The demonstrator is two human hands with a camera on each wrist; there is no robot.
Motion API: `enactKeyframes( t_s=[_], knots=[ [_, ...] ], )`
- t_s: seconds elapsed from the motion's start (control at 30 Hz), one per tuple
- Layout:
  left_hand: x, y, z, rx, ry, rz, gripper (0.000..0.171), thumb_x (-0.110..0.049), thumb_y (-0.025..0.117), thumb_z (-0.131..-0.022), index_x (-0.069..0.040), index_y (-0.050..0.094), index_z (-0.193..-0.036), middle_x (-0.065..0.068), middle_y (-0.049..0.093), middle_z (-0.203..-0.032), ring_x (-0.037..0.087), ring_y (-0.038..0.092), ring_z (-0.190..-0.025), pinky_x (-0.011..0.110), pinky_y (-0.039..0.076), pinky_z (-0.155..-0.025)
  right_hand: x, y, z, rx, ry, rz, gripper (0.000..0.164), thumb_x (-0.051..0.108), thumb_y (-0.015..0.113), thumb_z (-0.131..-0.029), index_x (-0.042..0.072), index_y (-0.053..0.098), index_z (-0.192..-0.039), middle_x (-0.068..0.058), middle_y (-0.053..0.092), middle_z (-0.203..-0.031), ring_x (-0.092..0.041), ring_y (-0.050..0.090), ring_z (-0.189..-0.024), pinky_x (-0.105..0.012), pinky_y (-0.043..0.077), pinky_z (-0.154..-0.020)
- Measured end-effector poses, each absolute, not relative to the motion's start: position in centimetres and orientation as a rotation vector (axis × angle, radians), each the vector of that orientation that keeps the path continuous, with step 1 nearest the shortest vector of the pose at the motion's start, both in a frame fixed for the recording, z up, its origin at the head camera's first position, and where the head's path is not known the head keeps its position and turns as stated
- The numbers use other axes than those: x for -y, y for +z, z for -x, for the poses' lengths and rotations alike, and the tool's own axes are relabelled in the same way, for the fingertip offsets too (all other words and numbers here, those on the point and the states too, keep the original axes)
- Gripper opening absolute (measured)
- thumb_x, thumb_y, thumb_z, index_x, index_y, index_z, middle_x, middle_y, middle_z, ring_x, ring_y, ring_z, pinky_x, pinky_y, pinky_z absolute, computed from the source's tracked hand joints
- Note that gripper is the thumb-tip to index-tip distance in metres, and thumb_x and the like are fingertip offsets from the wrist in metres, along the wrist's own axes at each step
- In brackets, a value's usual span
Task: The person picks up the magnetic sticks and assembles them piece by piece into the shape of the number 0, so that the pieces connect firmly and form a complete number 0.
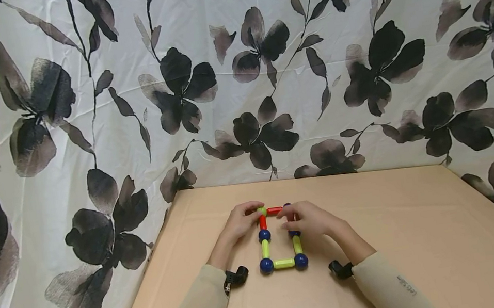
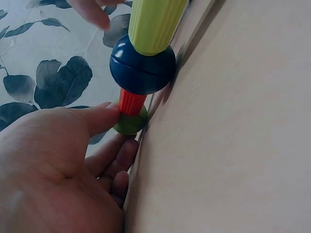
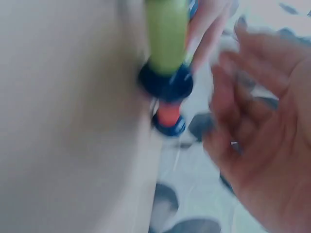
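A frame of magnetic rods and balls lies on the table. Two yellow-green rods, one of them the near rod [image 1: 284,263], meet at blue balls such as the near-left one [image 1: 266,266]; red rods [image 1: 275,210] form the far end. At the far-left corner sits a green ball [image 1: 262,211], which my left hand [image 1: 239,222] pinches between thumb and fingers; the left wrist view shows the thumb against the ball [image 2: 130,124] beside a red rod [image 2: 132,101]. My right hand [image 1: 309,218], fingers loosely bent, hovers by the far-right side, apart from the pieces in the blurred right wrist view.
The light wooden table [image 1: 403,237] extends around the frame on both sides. Behind its far edge hangs a white cloth [image 1: 230,99] with dark flowers. Black wrist cameras [image 1: 237,277] sit at both sleeve cuffs, close to the tabletop.
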State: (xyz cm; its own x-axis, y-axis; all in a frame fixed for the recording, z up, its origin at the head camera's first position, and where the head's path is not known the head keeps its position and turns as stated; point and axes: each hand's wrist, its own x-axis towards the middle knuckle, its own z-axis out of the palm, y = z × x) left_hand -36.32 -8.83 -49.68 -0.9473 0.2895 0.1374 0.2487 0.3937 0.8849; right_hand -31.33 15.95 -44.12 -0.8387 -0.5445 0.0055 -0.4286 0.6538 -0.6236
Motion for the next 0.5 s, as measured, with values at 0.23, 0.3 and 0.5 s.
enactKeyframes(
  t_s=[0.23, 0.3, 0.5],
  knots=[
    [9.1, -49.3, 36.1, -2.629, 1.626, -0.465, 0.041, -0.02, 0.07, -0.1, -0.01, 0.064, -0.14, 0.013, 0.066, -0.117, 0.025, 0.06, -0.104, 0.036, 0.052, -0.087, -18.4, -45.5, 33.0, -2.715, -1.006, 0.588, 0.037, 0.032, 0.072, -0.099, 0.018, 0.071, -0.134, -0.003, 0.063, -0.091, -0.022, 0.056, -0.086, -0.034, 0.046, -0.07],
    [9.3, -49.0, 36.0, -2.629, 1.595, -0.499, 0.037, -0.022, 0.07, -0.101, -0.011, 0.068, -0.136, 0.01, 0.064, -0.112, 0.023, 0.056, -0.101, 0.033, 0.046, -0.084, -18.9, -45.7, 33.1, -2.642, -1.029, 0.6, 0.04, 0.036, 0.073, -0.098, 0.019, 0.071, -0.134, -0.003, 0.062, -0.09, -0.023, 0.055, -0.085, -0.032, 0.045, -0.069],
    [10.6, -47.9, 35.4, -2.464, 1.365, -0.693, 0.028, -0.031, 0.068, -0.102, -0.015, 0.078, -0.122, 0.003, 0.069, -0.101, 0.019, 0.056, -0.087, 0.029, 0.046, -0.074, -19.3, -46.3, 33.0, -2.489, -1.079, 0.652, 0.045, 0.036, 0.075, -0.096, 0.015, 0.071, -0.136, -0.003, 0.064, -0.094, -0.021, 0.056, -0.074, -0.027, 0.046, -0.062]
  ],
)
